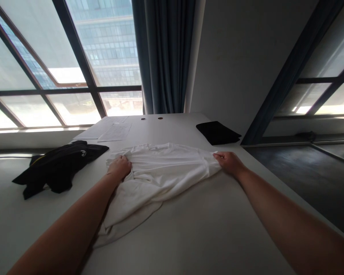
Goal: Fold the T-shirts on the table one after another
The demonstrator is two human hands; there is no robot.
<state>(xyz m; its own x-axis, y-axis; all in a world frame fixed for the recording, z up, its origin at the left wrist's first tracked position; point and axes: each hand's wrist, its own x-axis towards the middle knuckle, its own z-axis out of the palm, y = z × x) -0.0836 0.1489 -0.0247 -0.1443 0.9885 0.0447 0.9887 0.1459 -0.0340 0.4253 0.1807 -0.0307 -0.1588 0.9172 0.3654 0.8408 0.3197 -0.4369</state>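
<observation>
A white T-shirt (pixel 166 168) lies spread on the white table (pixel 195 229), its neckline toward the far side. Wrinkles run across it, and its lower part trails toward me on the left. My right hand (pixel 228 161) pinches the shirt's right edge, near the sleeve, between thumb and fingers. On the opposite side, my left hand (pixel 119 167) has its fingers curled onto the fabric near the left sleeve, closed on the cloth.
A crumpled black garment (pixel 60 164) lies at the left of the table. Toward the back right sits a folded black cloth (pixel 218 132). Paper sheets (pixel 114 131) rest at the far left, by the windows. A blue curtain (pixel 164 57) hangs behind the table.
</observation>
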